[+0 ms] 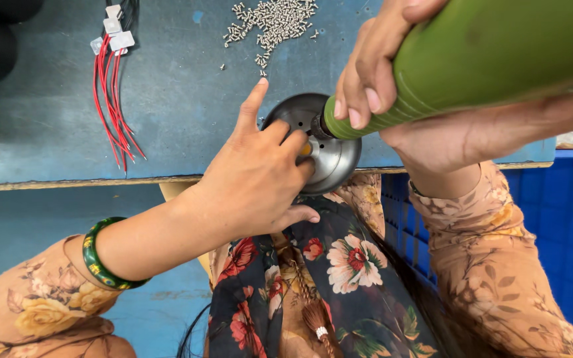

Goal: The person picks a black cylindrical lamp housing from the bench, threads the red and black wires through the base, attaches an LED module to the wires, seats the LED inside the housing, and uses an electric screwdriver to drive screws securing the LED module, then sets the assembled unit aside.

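My left hand (258,174) grips a round grey metal disc (335,159) at the front edge of the blue worktable (180,99), fingers curled over its near side and forefinger stretched out. My right hand (392,79) holds a thick green powered screwdriver (485,59), its dark tip pressed down onto the disc's middle. A small yellowish part shows under my left fingertips by the tip.
A heap of several small silver screws (273,20) lies at the table's far edge. A bundle of red wires with white connectors (111,86) lies at the left. A blue plastic crate (565,232) stands at my right, below the table. My flowered clothing fills the foreground.
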Demonstrator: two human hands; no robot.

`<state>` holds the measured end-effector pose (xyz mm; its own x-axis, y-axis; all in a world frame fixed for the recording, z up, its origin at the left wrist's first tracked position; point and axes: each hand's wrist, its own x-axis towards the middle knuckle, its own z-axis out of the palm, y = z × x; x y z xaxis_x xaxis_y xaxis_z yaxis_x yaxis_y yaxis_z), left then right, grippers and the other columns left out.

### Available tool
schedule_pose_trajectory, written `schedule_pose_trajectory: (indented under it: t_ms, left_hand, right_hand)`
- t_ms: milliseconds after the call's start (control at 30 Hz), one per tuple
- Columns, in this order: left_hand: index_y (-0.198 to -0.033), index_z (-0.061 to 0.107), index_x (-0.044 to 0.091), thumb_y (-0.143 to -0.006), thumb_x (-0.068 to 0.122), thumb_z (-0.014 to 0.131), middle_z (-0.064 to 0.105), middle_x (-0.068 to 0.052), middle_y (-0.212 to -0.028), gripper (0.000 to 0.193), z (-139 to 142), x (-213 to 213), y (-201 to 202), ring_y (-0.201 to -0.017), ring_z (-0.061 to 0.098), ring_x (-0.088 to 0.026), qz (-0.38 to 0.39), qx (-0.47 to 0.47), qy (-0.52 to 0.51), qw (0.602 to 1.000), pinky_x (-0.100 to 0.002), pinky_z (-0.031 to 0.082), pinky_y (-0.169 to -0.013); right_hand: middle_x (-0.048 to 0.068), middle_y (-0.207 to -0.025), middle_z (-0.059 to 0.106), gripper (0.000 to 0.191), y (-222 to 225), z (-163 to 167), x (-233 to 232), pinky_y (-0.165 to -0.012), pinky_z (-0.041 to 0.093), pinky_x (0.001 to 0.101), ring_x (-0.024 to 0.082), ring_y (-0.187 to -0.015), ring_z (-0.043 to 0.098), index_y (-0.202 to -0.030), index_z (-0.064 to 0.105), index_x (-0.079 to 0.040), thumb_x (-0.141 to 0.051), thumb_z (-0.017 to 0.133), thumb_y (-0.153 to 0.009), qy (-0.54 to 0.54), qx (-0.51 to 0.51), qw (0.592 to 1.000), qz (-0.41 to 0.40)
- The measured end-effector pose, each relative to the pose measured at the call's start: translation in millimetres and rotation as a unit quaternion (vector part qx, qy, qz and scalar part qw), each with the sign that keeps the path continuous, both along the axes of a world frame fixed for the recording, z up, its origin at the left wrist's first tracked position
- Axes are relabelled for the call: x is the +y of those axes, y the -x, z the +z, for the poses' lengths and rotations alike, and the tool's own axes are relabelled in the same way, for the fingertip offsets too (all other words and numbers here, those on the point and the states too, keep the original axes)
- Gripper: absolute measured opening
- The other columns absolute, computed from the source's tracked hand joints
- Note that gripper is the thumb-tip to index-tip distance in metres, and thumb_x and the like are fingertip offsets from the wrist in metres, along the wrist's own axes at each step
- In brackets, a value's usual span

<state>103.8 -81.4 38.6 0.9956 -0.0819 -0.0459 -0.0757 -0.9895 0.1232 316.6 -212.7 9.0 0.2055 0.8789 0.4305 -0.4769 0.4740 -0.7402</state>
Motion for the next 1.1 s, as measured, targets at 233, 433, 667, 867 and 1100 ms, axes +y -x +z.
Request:
schedule_pose_trajectory:
  t_ms: [233, 433, 667, 867, 1100]
  left_hand:
    - [-0.085, 0.078, 0.012, -0.067, 0.060, 0.079, 0.064, -0.008, -0.090, 0.051, -3, 0, 0, -0.096, 0.063, -0.028, -0.005, -0.006, -0.002, 1.000, -0.070, 0.011, -0.117]
    - [-0.081, 0.078, 0.012, -0.067, 0.053, 0.081, 0.064, -0.007, -0.086, 0.043, -10, 0, 1, -0.092, 0.064, -0.026, -0.006, -0.020, 0.006, 1.000, -0.071, 0.012, -0.116]
    - [-0.074, 0.076, 0.011, -0.072, 0.029, 0.074, 0.062, -0.009, -0.079, 0.018, -20, 0, 2, -0.083, 0.065, -0.027, -0.005, -0.097, 0.030, 0.995, -0.069, 0.016, -0.118]
    - [-0.070, 0.074, 0.009, -0.073, 0.022, 0.069, 0.060, -0.010, -0.073, 0.014, -24, -1, 2, -0.077, 0.065, -0.027, -0.009, -0.127, 0.019, 0.992, -0.068, 0.020, -0.119]
    - [-0.067, 0.073, 0.006, -0.072, 0.015, 0.065, 0.059, -0.012, -0.069, 0.013, -24, -2, 1, -0.073, 0.064, -0.028, -0.011, -0.119, 0.009, 0.993, -0.070, 0.021, -0.117]
  right_hand:
    - [0.021, -0.078, 0.056, 0.114, -1, 3, 13, -0.063, 0.050, 0.0457, 0.031, -0.067, 0.055, -0.129, 0.059, -0.003, -0.098, 0.042, -0.070, -0.022, -0.026, 0.999, 0.001]
    - [0.021, -0.079, 0.056, 0.114, 4, 6, 12, -0.063, 0.049, 0.0446, 0.030, -0.067, 0.053, -0.129, 0.058, -0.002, -0.097, 0.046, -0.069, -0.014, -0.010, 1.000, 0.008]
    - [0.022, -0.076, 0.059, 0.114, 4, 14, 23, -0.058, 0.053, 0.0432, 0.031, -0.062, 0.058, -0.121, 0.057, 0.000, -0.098, 0.048, -0.065, -0.019, -0.019, 1.000, 0.000]
    - [0.021, -0.074, 0.060, 0.113, 4, 14, 29, -0.057, 0.053, 0.0423, 0.032, -0.060, 0.059, -0.122, 0.057, 0.001, -0.097, 0.052, -0.064, -0.013, -0.024, 1.000, 0.015]
    - [0.023, -0.077, 0.064, 0.108, -11, 15, 28, -0.060, 0.051, 0.0401, 0.031, -0.065, 0.061, -0.118, 0.056, 0.002, -0.093, 0.059, -0.066, 0.007, -0.052, 0.996, 0.079]
